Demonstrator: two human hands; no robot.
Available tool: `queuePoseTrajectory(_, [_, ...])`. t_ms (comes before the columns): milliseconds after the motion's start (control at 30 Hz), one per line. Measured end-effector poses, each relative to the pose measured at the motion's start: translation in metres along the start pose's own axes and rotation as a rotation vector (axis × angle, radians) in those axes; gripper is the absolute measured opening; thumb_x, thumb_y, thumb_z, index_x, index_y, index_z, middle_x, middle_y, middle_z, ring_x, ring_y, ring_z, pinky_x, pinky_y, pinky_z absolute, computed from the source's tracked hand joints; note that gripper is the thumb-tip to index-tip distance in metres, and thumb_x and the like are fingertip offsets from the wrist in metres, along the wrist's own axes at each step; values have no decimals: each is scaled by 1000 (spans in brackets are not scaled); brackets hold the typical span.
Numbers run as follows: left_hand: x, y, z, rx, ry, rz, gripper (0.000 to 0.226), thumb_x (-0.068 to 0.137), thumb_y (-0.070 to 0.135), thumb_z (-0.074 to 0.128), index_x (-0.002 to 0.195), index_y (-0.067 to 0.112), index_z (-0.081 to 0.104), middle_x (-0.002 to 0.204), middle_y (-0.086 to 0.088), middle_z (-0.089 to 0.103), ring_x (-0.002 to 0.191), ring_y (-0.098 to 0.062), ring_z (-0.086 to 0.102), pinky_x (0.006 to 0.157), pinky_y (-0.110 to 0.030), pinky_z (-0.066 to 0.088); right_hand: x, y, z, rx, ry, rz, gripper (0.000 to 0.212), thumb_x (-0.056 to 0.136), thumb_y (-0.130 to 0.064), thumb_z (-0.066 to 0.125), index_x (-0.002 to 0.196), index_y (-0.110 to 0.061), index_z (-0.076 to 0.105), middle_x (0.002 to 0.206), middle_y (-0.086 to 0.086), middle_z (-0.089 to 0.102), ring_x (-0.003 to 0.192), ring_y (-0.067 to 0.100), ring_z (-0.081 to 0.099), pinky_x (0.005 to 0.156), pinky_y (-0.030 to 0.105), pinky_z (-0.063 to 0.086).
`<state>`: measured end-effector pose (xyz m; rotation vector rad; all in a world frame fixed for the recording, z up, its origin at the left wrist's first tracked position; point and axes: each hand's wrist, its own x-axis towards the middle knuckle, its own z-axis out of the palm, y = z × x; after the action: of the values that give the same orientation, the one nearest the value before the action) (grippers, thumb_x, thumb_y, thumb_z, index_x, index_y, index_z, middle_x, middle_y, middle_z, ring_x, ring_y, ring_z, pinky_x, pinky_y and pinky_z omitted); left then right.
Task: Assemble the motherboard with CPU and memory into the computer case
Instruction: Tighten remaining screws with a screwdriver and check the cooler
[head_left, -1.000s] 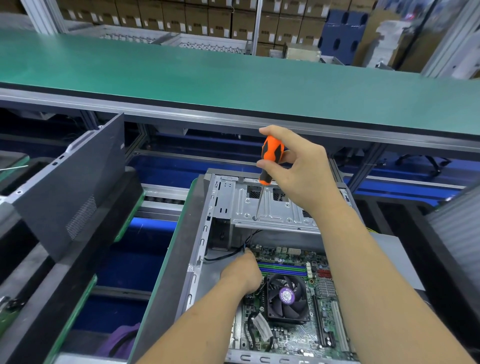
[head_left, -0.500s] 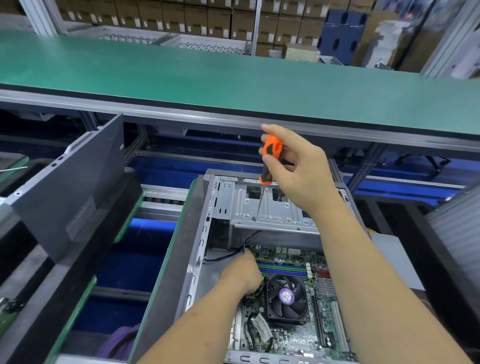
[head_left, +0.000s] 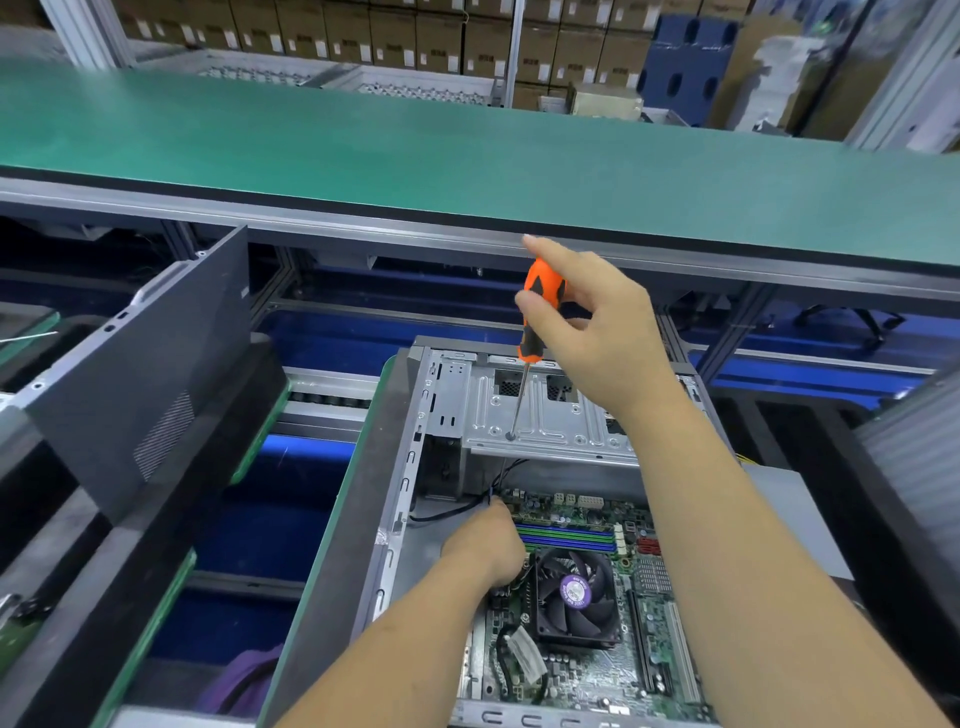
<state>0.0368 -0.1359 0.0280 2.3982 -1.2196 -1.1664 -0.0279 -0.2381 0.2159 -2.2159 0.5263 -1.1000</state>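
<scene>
My right hand (head_left: 597, 332) fingers pinch screwdriver (head_left: 537, 312), tip on drive cage (head_left: 545, 415); left hand (head_left: 485, 545) curled at motherboard (head_left: 587, 649) cables, fingers hidden.

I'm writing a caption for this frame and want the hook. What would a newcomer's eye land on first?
First, the bright orange-and-black screwdriver, held upright by the right hand at centre, its tip on the grey metal drive bracket of the open computer case. Next, below it, the green motherboard with its black cooling fan, where the left hand reaches in among the black cables. Behind runs the long green conveyor belt.
</scene>
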Motion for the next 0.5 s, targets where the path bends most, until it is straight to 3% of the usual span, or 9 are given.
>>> queuePoseTrajectory(67, [0, 0, 0, 2, -4, -4, 76, 90, -1, 36, 158, 11, 4, 116, -13, 66, 83, -24, 59, 58, -32, 39, 0, -1, -1, 69, -41, 17, 46, 94, -11, 66, 138, -20, 60, 107, 2, 66, 100, 23, 65, 86, 30, 57])
queuePoseTrajectory(167, [1, 1, 0, 9, 4, -7, 77, 90, -1, 36, 159, 12, 4, 118, -13, 65, 80, -23, 58, 55, -31, 38, 3, -3, 3, -1, 25, 25, 38, 86, -19, 79, 123, -22, 70, 92, 6, 61, 85, 25, 61, 82, 43, 55])
queuePoseTrajectory(233, [0, 1, 0, 22, 2, -6, 76, 91, -1, 36, 159, 12, 5, 126, -14, 62, 87, -24, 61, 61, -32, 40, 6, -4, 4, -28, 35, 34, 38, 87, -26, 78, 124, -23, 69, 93, 4, 57, 86, 22, 58, 83, 39, 54])
queuePoseTrajectory(333, [1, 1, 1, 33, 3, 1, 76, 91, -1, 37, 158, 12, 4, 129, -15, 61, 96, -26, 65, 63, -32, 40, 7, -4, 2, 38, -69, 48, 46, 96, -15, 65, 141, -23, 58, 110, -1, 64, 104, 14, 62, 88, 27, 54])
queuePoseTrajectory(433, [1, 0, 0, 34, 0, -2, 77, 91, -1, 37, 159, 12, 3, 129, -14, 61, 85, -24, 61, 61, -31, 40, 10, -3, 1, -15, -36, 48, 44, 91, -16, 74, 133, -24, 65, 98, 10, 63, 90, 26, 63, 86, 39, 56])
queuePoseTrajectory(500, [2, 0, 1, 39, -5, -3, 77, 91, 0, 37, 158, 12, 3, 130, -14, 61, 85, -23, 59, 63, -32, 42, 10, -4, 1, -57, -15, 50, 42, 89, -22, 77, 129, -26, 67, 94, 11, 58, 84, 25, 60, 81, 38, 56])
